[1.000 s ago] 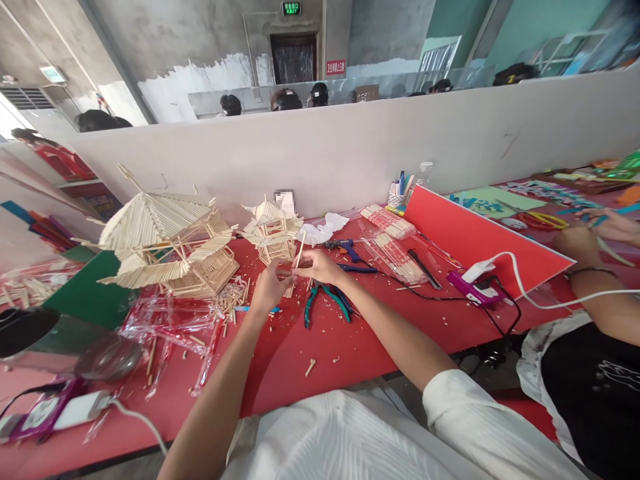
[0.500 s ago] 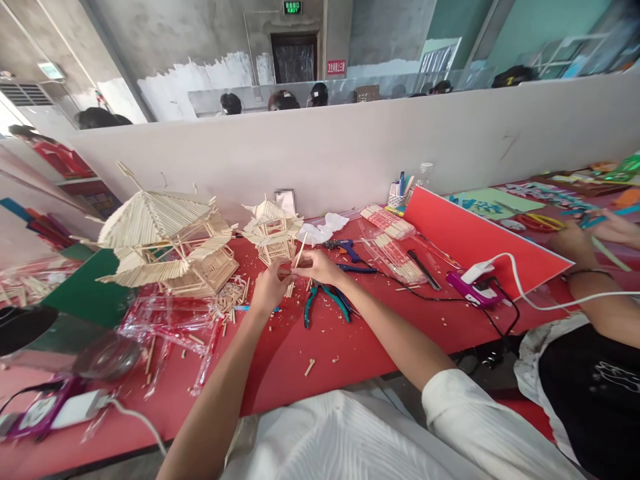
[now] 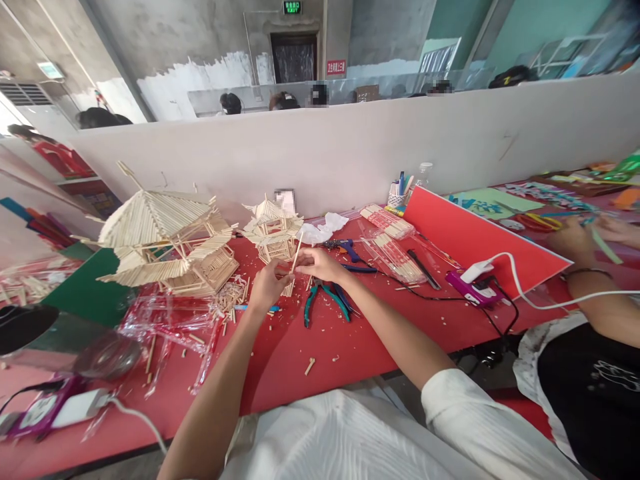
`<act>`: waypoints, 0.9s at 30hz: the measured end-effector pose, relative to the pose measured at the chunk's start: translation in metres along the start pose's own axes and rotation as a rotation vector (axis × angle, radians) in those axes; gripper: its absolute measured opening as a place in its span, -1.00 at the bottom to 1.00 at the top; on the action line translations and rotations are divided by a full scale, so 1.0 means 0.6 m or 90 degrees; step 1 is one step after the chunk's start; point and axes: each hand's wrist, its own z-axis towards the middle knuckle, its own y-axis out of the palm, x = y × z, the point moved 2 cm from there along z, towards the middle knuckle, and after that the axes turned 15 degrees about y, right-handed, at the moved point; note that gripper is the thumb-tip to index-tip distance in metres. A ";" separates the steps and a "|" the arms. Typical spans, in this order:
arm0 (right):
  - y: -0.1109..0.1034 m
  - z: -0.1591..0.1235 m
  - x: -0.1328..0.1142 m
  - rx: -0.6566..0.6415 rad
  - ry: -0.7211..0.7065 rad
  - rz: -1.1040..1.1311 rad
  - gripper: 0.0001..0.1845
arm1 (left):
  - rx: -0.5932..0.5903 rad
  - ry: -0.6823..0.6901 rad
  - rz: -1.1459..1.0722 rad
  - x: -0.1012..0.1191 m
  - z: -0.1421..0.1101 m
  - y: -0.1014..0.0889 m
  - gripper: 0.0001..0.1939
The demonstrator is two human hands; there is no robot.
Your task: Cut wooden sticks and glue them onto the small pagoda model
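Nearer us than the small tiered model of pale wooden sticks [image 3: 274, 230], to its right, lie teal-handled metal pliers [image 3: 309, 305]. Just before the model, our right hand [image 3: 320, 265] pinches a thin, pale wooden stick [image 3: 299, 250]; our left hand [image 3: 269, 287] curls at its lower end, grip unclear. We seem to be adjusting it, which calls for steady fingertips.
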 end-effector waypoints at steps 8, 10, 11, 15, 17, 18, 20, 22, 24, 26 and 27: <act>-0.085 -0.048 -0.005 0.169 0.248 -0.606 -0.51 | 0.014 -0.048 -0.184 -0.012 0.001 0.007 -0.55; -0.093 -0.065 -0.007 0.137 0.351 -0.705 -0.35 | 0.014 -0.057 -0.208 -0.012 0.002 0.008 -0.54; -0.094 -0.073 -0.009 0.115 0.394 -0.727 -0.30 | 0.016 -0.060 -0.220 -0.011 0.002 0.009 -0.54; -0.092 -0.094 -0.018 0.081 0.459 -0.746 -0.22 | 0.020 -0.068 -0.275 -0.014 0.003 0.013 -0.52; -0.090 -0.099 -0.017 0.079 0.462 -0.739 -0.19 | 0.019 -0.072 -0.296 -0.017 0.003 0.015 -0.50; -0.088 -0.102 -0.015 0.079 0.466 -0.737 -0.18 | 0.017 -0.074 -0.304 -0.018 0.003 0.016 -0.49; -0.081 -0.106 -0.009 0.093 0.477 -0.738 -0.18 | 0.017 -0.079 -0.321 -0.022 0.003 0.019 -0.48; -0.071 -0.108 -0.004 0.129 0.487 -0.748 -0.19 | 0.018 -0.086 -0.334 -0.024 0.003 0.020 -0.48; -0.058 -0.106 -0.001 0.175 0.487 -0.761 -0.18 | 0.021 -0.091 -0.339 -0.026 0.002 0.021 -0.48; -0.046 -0.102 0.001 0.206 0.482 -0.770 -0.18 | 0.023 -0.092 -0.342 -0.027 0.002 0.020 -0.48; -0.042 -0.100 0.002 0.213 0.478 -0.773 -0.19 | 0.024 -0.091 -0.344 -0.027 0.002 0.020 -0.47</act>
